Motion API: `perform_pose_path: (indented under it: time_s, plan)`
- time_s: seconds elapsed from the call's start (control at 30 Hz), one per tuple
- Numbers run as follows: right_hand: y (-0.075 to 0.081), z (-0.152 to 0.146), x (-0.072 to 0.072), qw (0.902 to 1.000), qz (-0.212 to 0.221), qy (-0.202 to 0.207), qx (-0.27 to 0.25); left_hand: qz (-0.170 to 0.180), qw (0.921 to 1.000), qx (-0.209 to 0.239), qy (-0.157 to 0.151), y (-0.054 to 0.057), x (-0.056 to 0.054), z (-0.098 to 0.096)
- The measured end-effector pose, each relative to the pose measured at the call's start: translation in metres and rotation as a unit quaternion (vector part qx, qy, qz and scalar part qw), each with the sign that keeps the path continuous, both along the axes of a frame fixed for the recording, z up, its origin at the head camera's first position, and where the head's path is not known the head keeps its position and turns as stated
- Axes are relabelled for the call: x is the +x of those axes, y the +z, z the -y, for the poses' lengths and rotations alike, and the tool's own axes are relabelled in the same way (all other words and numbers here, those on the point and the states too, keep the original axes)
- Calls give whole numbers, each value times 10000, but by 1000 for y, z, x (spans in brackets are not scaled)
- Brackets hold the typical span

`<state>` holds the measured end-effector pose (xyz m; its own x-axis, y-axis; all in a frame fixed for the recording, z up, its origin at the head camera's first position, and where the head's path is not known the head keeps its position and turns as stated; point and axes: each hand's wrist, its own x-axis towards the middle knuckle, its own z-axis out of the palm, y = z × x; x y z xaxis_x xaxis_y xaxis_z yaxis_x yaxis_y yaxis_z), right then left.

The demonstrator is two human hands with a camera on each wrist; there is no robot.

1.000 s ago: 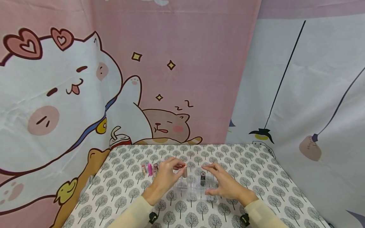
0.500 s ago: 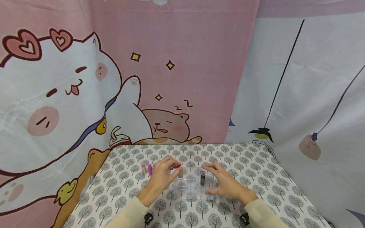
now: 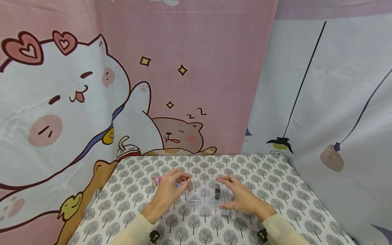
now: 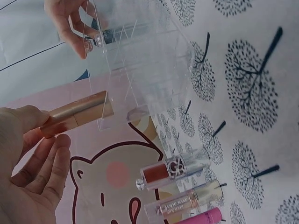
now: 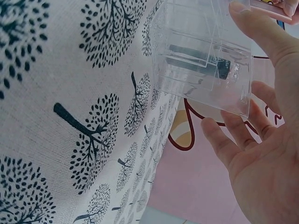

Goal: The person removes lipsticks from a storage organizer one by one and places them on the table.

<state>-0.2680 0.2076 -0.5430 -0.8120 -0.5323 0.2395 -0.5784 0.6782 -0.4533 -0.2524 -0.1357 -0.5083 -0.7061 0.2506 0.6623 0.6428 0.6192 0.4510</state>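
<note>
My left hand (image 3: 169,188) pinches a gold lipstick tube (image 4: 77,114) between thumb and fingers. The tube stands nearly upright, slightly tilted, at the top of the left back corner of a clear divided organizer (image 3: 204,200); I cannot tell whether its lower end is inside a compartment. At the right end, my right hand (image 3: 242,197) holds the organizer, with thumb at the front edge and fingers at the back edge. A dark lip tube with a clear top (image 5: 198,63) stands in a right back compartment. The front compartments show only transparent walls.
Left of the organizer several lip products stand on the tree-print cloth (image 3: 134,204): a red lip gloss (image 4: 161,173), a clear-cased tube (image 4: 184,200) and a bright pink tube (image 4: 203,217). A pale pink-topped tube (image 3: 153,182) is farthest left. A cartoon curtain (image 3: 199,85) hangs behind.
My left hand has moved left with the gold lipstick tube, from nearer the organizer's middle to its left back corner, hiding more of the lip products. My right hand has stayed put.
</note>
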Motion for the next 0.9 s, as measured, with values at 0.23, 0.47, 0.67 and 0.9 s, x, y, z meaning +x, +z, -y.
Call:
perform_pose_path:
  time_s: [0.23, 0.47, 0.67, 0.9]
  plan:
    - [1, 0, 0, 10000, -31, 17, 9, -191, 9994, 278, -88, 2, 5, 10]
    - [3, 0, 2, 9999, -88, 54, -51, -432, 9984, 311, -194, 4, 9, 23]
    - [3, -1, 1, 9999, -115, 68, -65, -530, 9982, 143, -223, 4, 8, 38]
    - [1, 0, -1, 10000, 47, 53, -49, -518, 9984, 67, -221, 2, 7, 55]
